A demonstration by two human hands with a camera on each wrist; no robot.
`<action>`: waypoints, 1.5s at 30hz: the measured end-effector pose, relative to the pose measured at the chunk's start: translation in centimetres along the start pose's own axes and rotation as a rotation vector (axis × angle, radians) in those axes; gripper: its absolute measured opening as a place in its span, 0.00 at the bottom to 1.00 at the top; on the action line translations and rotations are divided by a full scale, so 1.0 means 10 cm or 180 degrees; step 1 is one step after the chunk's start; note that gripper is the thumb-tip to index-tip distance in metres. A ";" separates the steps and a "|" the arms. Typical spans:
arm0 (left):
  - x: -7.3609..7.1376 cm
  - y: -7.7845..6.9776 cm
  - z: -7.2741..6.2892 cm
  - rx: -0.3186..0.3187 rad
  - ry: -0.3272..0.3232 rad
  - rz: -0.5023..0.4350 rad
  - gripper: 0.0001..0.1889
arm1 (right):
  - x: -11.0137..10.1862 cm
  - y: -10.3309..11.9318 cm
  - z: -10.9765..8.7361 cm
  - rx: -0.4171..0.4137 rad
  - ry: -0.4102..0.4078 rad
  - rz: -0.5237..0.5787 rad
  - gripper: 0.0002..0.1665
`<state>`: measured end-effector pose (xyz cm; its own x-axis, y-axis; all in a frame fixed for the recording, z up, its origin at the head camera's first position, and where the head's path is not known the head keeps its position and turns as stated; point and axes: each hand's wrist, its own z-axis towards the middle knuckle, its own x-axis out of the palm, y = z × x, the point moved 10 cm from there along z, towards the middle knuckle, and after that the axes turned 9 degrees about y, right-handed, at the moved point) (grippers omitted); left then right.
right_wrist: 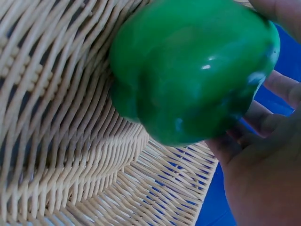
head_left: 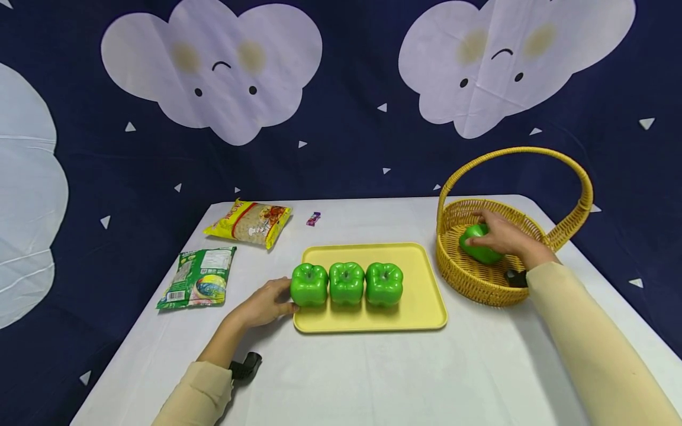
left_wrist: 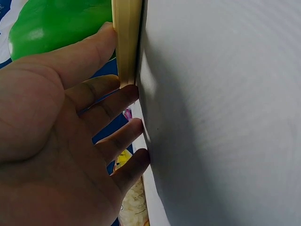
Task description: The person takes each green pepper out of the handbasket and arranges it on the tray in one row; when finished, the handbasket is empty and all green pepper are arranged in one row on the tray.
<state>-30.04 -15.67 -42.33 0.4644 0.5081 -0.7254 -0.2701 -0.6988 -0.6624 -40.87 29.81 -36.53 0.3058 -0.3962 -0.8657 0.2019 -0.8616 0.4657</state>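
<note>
In the head view my right hand (head_left: 503, 234) is down inside the wicker basket (head_left: 463, 284), holding a green bell pepper (head_left: 482, 251) with fingers and thumb around it. The right wrist view shows this pepper (right_wrist: 188, 70) close over the woven basket bottom (right_wrist: 70, 117). My left hand (head_left: 266, 305) is at the left edge of the yellow tray (head_left: 421, 290). Its thumb touches the tray rim (left_wrist: 127, 42) in the left wrist view, and the other fingers reach out fairly straight. Three more green bell peppers (head_left: 346, 284) stand in a row on the tray, the leftmost beside my left fingertips.
A yellow food packet (head_left: 253, 223) and a green packet (head_left: 199, 278) lie at the left of the white table (head_left: 373, 378). Behind the tray lies a small purple wrapped candy (head_left: 313, 219). The basket's tall handle (head_left: 517, 151) arches above my right hand.
</note>
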 end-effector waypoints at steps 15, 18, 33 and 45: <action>0.00 0.02 0.00 -0.0073 -0.0010 -0.0005 0.28 | -0.03 -0.21 -0.08 0.0696 0.0152 -0.0200 0.60; 0.00 0.02 0.00 -0.0072 -0.0010 -0.0018 0.28 | -0.03 -0.21 -0.09 0.0708 0.0163 -0.0251 0.60; -0.01 0.05 -0.01 -0.0154 -0.0011 0.0041 0.29 | 0.04 -0.04 -0.02 0.0259 0.0152 -0.0346 0.53; 0.00 0.06 -0.02 -0.0252 -0.0006 0.0056 0.30 | 0.02 0.01 -0.03 0.0100 0.0165 -0.0320 0.50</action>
<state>-30.05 -16.18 -42.66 0.4585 0.4962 -0.7373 -0.2107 -0.7453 -0.6326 -40.52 29.69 -36.64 0.3334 -0.2910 -0.8968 0.2049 -0.9061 0.3702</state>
